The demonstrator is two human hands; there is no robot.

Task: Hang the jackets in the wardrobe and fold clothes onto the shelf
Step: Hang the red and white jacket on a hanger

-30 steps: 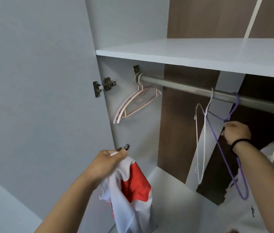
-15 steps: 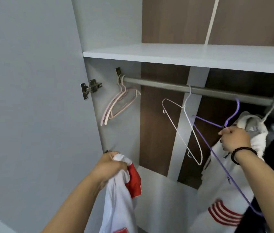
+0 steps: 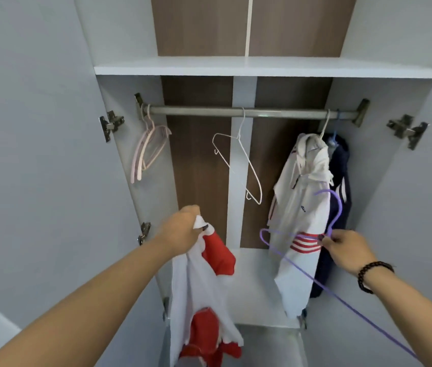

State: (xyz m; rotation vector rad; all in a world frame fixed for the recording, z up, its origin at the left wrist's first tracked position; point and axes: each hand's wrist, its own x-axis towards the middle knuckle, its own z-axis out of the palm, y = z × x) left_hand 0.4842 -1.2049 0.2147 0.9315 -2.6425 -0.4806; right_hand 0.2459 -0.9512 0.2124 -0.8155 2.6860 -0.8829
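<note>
The left hand (image 3: 183,229) grips a white-and-red garment (image 3: 201,295) that hangs down before the open wardrobe. The right hand (image 3: 347,250) pinches a purple hanger (image 3: 332,215) off the rail (image 3: 236,112). On the rail hang pink hangers (image 3: 147,152), a white hanger (image 3: 238,165), a white jacket (image 3: 299,207) and a dark jacket (image 3: 340,181) under the shelf (image 3: 262,68).
</note>
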